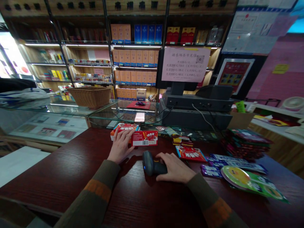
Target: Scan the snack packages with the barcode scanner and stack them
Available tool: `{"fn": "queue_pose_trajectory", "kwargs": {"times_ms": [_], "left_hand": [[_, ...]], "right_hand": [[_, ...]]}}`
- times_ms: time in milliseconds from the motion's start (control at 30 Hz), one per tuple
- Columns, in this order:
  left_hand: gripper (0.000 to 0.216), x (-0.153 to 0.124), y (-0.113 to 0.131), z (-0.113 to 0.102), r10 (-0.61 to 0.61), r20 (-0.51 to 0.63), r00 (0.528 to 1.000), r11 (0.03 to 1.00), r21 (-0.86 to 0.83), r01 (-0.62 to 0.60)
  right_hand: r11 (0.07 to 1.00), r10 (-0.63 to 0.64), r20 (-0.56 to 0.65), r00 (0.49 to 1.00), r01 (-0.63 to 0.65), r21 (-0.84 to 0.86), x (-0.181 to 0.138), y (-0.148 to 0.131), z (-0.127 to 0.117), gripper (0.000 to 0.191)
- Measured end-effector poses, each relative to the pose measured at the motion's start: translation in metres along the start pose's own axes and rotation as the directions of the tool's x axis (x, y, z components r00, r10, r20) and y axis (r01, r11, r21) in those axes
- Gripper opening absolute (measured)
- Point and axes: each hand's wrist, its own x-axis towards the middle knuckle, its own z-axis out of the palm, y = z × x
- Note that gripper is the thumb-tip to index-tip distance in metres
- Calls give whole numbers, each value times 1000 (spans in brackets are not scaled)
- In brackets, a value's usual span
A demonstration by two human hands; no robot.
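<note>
Barcode (145, 142) in plain view!

Right grip (177, 167) wrapped round the scanner (149, 163), near the red box (150, 136) on the surface (142, 199); left grip (121, 146) at the box's end, pinching or not, can't tell. Best leave that code uncovered, squarely aimed at!

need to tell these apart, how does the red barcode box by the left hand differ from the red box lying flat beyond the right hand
The barcode box turns a barcoded side toward the camera; the flat box shows no barcode. The flat box has blue at its ends; the barcode box's visible side has none. Both are red with white lettering.
</note>
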Motion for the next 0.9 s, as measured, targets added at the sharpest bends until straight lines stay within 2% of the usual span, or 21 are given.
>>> {"fn": "queue_pose_trajectory", "kwargs": {"times_ms": [167, 333, 667, 900], "left_hand": [[74, 0, -1, 0, -17, -1, 1000, 1000, 5, 17], [72, 0, -1, -2, -49, 0, 999, 999, 7, 49], [69, -2, -4, 1, -74, -44, 996, 997, 35, 75], [69, -3, -3, 1, -70, -52, 996, 997, 38, 72]], "right_hand": [[999, -18, 0, 1000, 18, -26, 1, 3, 7, 51], [1000, -14, -40, 999, 14, 3, 3, 8, 10, 44], [1000, 7, -172, 985, -3, 24, 2, 0, 2, 45], [998, -13, -177, 984, 24, 56, 2, -2, 2, 43]]}}
